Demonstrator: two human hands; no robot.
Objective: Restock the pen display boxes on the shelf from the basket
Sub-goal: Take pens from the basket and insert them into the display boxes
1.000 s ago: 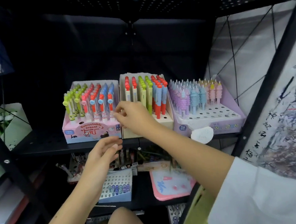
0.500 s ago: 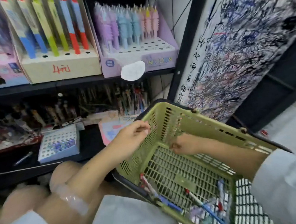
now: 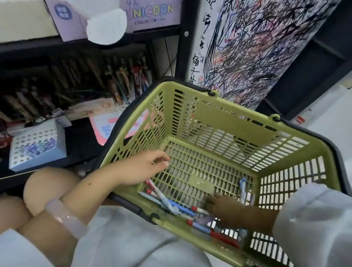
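A green basket tilts on the person's lap below the shelf. The left hand, fingers loosely curled and empty, steadies its wall; the right hand, fingers spread, reaches the pens, which could slide or spill if the basket tips.
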